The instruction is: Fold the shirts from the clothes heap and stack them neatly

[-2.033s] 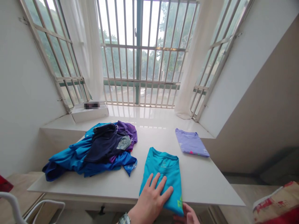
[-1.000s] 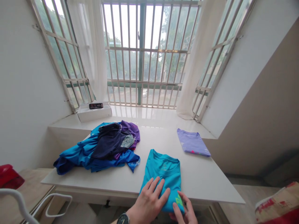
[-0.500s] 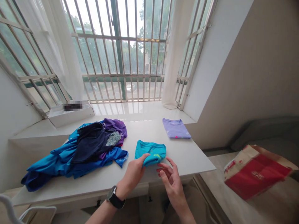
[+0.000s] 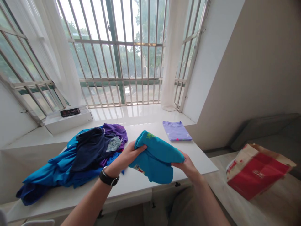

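Note:
A turquoise T-shirt (image 4: 155, 160), partly folded, is stretched between my two hands above the white tabletop. Green print shows on its upper part and a small coloured print at the lower left. My left hand (image 4: 133, 155) grips its left edge, thumb on top. At the right end, my right hand (image 4: 187, 164) pinches a corner; some of its fingers are hidden behind the cloth. Beyond them lies a neatly folded lilac T-shirt (image 4: 176, 131). A loose heap of blue, navy and purple clothes (image 4: 87, 150) spreads over the left side of the table.
A white box (image 4: 68, 121) with a phone (image 4: 70, 112) on top stands on the sill at the back left. A red and tan paper bag (image 4: 257, 172) sits on a lower surface at the right. White curtains (image 4: 170, 62) hang by the barred window.
The turquoise T-shirt has been lifted off the table and opened out from a smaller fold. My right hand, open before, now grips its right corner. The view has shifted slightly.

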Motion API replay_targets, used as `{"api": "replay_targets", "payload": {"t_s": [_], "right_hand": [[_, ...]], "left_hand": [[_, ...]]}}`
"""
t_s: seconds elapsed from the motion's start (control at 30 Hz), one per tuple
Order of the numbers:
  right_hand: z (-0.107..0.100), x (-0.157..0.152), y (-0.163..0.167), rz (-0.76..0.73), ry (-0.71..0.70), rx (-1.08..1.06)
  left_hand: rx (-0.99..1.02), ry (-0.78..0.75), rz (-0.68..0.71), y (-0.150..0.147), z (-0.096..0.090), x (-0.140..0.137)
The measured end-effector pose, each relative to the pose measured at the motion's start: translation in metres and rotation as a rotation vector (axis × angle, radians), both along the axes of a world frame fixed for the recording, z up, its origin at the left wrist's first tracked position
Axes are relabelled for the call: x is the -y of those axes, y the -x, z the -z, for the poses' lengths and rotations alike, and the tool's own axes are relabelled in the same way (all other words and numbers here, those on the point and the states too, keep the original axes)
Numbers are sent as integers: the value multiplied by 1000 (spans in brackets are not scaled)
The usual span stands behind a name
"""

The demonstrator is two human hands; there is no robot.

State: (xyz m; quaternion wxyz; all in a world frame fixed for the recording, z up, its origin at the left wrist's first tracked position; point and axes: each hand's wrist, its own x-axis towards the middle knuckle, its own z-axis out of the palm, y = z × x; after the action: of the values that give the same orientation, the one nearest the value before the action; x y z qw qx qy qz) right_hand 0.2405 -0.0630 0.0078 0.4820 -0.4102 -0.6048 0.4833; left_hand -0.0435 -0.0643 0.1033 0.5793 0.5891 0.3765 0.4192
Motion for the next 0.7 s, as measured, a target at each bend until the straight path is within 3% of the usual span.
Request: {"api": "replay_targets", "payload": {"t_s": [0.13,0.23,0.3,0.4,0.5,0.53,0.6,0.7], "right_hand": [[-13,-19,8,-69,185,-140],[-9,-41,19,-68,228,-6],[0,-56,22,-30,212,169],[12,-67,21,162,51,482],[8,-58,24,369,-236,689],[4,-51,27,345,-287,725],[-8,-33,36,151,-297,776],[-19,-9,49,-96,-247,888]], "left_hand": [[164,287,-27,11,34,-22],[138,404,-73,18,71,-36],[75,396,-96,24,91,-40],[-137,202,-198,35,105,-41],[-466,-189,-372,47,105,-38],[-565,-333,-382,50,103,-36],[-718,-547,-270,54,96,-34],[-841,-624,18,54,84,-34]]}}
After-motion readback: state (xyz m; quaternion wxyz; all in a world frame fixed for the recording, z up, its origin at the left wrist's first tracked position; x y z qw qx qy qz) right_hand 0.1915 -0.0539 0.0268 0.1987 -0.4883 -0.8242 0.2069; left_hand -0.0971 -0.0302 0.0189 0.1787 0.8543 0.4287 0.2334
